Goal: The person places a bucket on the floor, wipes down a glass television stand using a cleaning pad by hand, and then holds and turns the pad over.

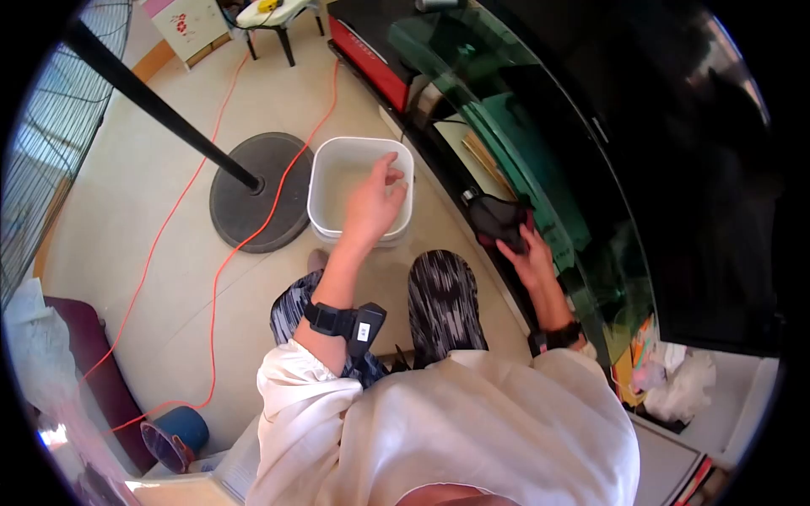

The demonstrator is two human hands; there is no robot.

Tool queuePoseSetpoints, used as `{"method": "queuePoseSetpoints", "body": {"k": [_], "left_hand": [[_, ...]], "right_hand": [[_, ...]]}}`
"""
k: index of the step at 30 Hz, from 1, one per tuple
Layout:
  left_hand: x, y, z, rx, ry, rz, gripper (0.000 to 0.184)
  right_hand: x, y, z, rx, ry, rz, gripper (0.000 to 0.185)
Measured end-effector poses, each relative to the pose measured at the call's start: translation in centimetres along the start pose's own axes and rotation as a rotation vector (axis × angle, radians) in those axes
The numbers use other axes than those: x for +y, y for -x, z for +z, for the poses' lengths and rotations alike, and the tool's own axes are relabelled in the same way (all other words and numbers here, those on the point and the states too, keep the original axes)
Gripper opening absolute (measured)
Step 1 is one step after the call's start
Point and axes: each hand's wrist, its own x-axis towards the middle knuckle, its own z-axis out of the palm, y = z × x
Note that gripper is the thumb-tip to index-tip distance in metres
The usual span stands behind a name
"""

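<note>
My left hand (378, 201) hangs over a white square bucket (319, 196) with rounded corners. Its fingers are apart and slightly curled, with nothing in them. Whether the pale inside of the bucket holds water, I cannot tell. On the right, my right hand (531, 260) grips a soft black item with dark red edges (498, 221), thumb and fingers on its near side. That item is at the lower shelf of a black and glass TV stand (540, 181); its exact kind does not show.
A black pole on a round base (240, 215) stands left of the bucket. An orange cord (215, 295) runs across the floor and over the base. Further back is a small white stool (270, 13). A blue cup-like container (181, 430) lies at lower left, and plastic bags (682, 384) at lower right.
</note>
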Motion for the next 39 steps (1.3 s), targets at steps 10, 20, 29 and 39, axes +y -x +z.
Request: {"method": "queuePoseSetpoints", "body": {"k": [10,20,29,39], "left_hand": [[0.7,-0.2,-0.3,0.039,0.056,0.017,0.049],[1.8,0.1,-0.5,-0.039,0.06,-0.112,0.05],[1.4,-0.7,-0.2,-0.036,0.022,-0.058,0.048],[1.2,-0.3,0.6,-0.12,0.065,-0.063,0.046]], "right_hand": [[4.1,-21.5,15.2,-0.456,-0.546,0.199,0.028],[5.7,-32.6,23.3,-0.535,-0.796,0.017,0.04],[4.2,-35.9,23.8,-0.586,-0.681,-0.07,0.035],[4.1,-33.4,16.4,-0.519,-0.863,0.063,0.037]]}}
